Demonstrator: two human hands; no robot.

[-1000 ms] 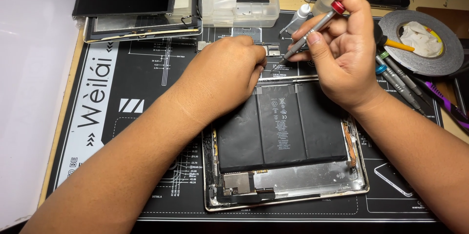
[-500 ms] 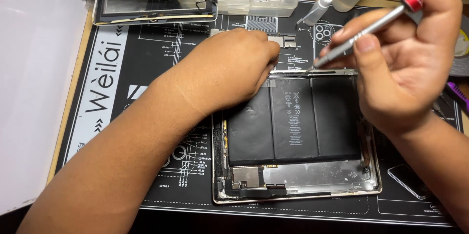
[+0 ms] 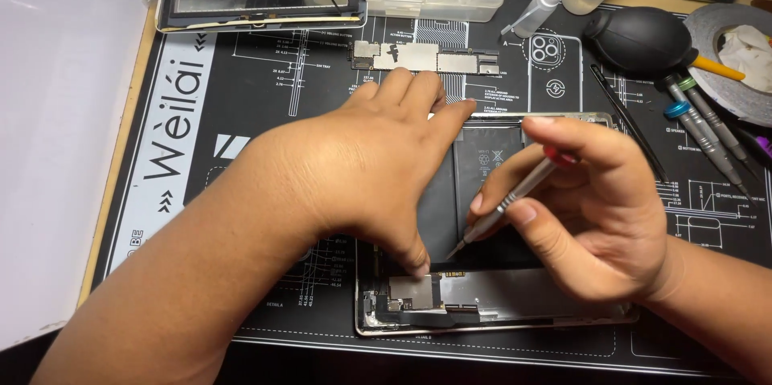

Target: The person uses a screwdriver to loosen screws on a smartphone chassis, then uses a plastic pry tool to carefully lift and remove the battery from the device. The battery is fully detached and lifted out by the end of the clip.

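My left hand (image 3: pixel 362 160) lies flat and open on the opened silver tablet shell (image 3: pixel 498 317), pinning it steady. My right hand (image 3: pixel 587 216) has a closed pencil grip on the slim steel screwdriver (image 3: pixel 507 206), tip at the shell's lower battery edge.

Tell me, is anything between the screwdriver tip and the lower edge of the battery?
Nothing visible. The screwdriver in the right hand points its tip at the battery edge, beside the left hand thumb, which presses there.

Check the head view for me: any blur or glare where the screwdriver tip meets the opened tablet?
Head view: sharp, evenly lit; screwdriver tip crisp at the tablet's lower edge; left hand shadows the battery; white sheet at left reads bright.
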